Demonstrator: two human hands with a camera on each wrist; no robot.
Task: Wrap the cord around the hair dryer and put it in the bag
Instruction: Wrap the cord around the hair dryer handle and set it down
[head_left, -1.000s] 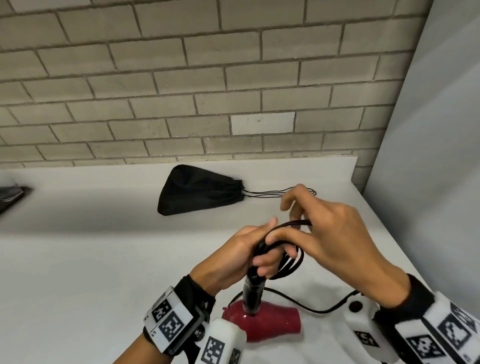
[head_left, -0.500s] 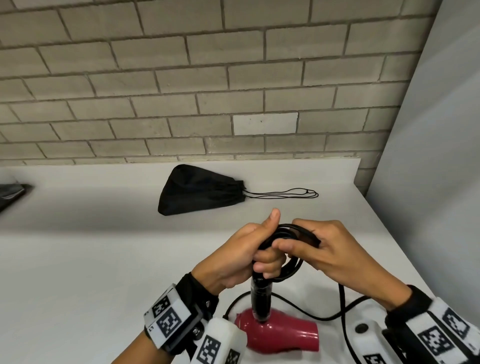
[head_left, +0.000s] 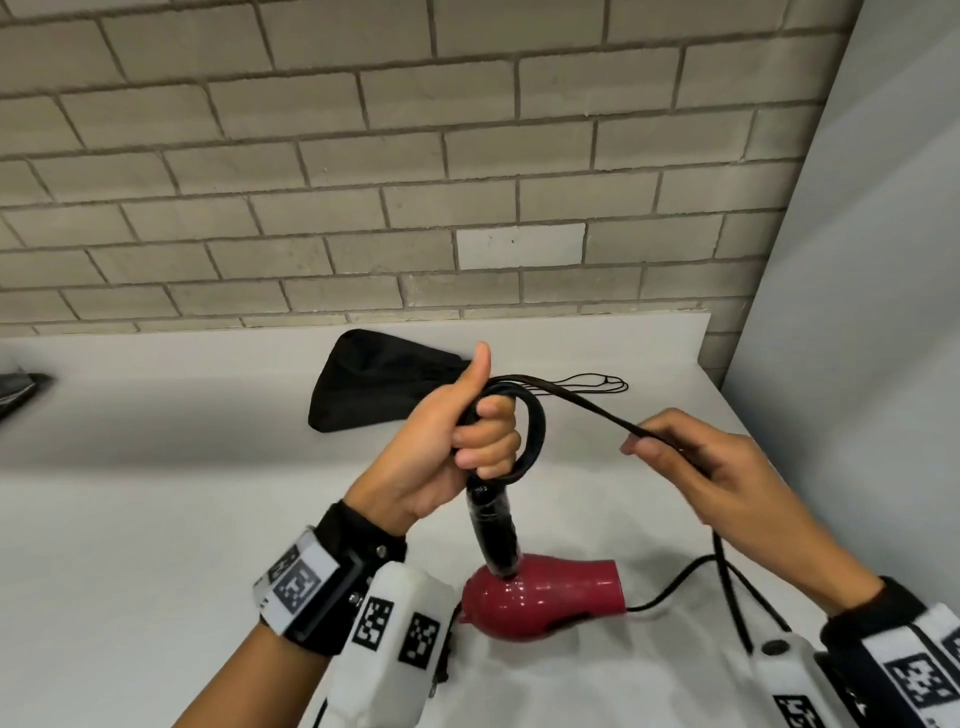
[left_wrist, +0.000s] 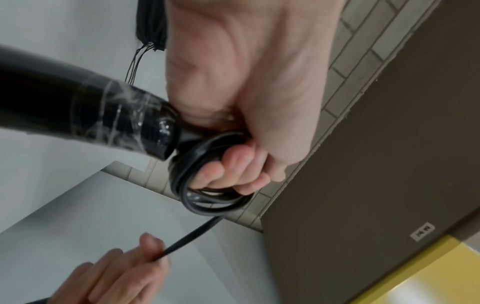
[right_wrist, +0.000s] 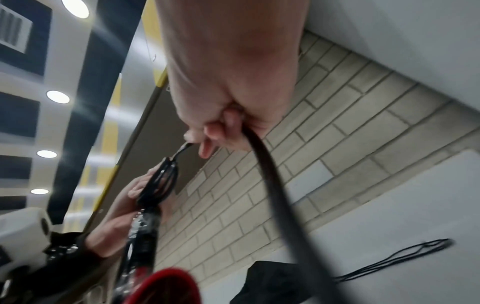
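A red hair dryer with a black handle hangs nozzle to the right, just above the white counter. My left hand grips the top of the handle, thumb up, with loops of black cord around its fingers. The left wrist view shows those coils of cord over my fingers beside the taped handle. My right hand pinches the cord to the right and holds it taut; the cord runs out of its fingers. The black drawstring bag lies behind, shut.
The bag's drawstrings trail right on the white counter. A brick wall backs the counter and a grey panel bounds it on the right. A dark object sits at the far left edge.
My left hand has lifted the dryer handle higher. My right hand has left the coil and drawn the cord out to the right, pulling it taut. The dryer body has shifted slightly right.
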